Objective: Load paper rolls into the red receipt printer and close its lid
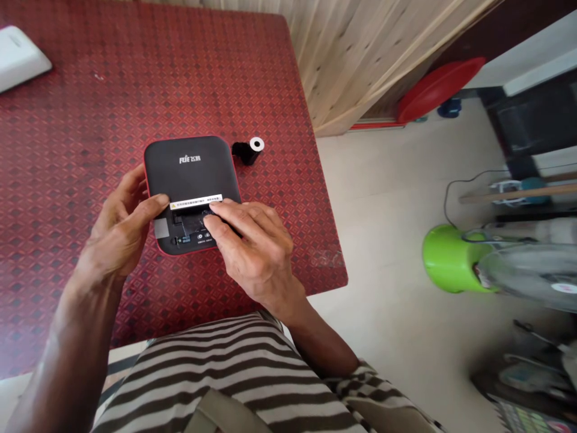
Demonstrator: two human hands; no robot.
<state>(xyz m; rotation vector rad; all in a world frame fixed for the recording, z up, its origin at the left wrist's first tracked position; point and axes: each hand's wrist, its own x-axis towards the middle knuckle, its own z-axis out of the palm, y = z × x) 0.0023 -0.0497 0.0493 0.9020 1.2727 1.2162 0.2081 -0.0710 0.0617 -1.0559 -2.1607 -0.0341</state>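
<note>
Close two-handed fingerwork

A black FEJE-marked case (193, 177), red along its edge, lies flat on the red patterned table (270, 72), close in front of the wearer. Perhaps a small printer. A white warning strip (196, 202) runs across its face; just below that, on the wearer's side, a dark recess. Small print too fine to read.

Left hand (121, 222): clasps the case's left edge, thumb on the upper face beside the strip, fingers curled against the side and partly hidden. Gap no wider than the case edge.

Right hand (259, 246): thumb and index finger bent, tips nearly together at the right part of the recess, next to a dark glossy piece (192, 224). They look to be pinching it; dark on dark, so I cannot tell whether they truly have hold. Remaining fingers folded alongside, over the case's right edge.

Handling, my judgement: the left clasp should bear most of the steadying, pressing the case flat so it cannot skid. Finger pads rather than nails would suit that thin-looking piece, with small, even movements along the recess. A slightly lower right wrist might uncover the view. The index finger sits close to the strip; rubbing could lift its corner.

Nearby: small black roll (250, 153) with white end, just past the case's right edge.
</note>
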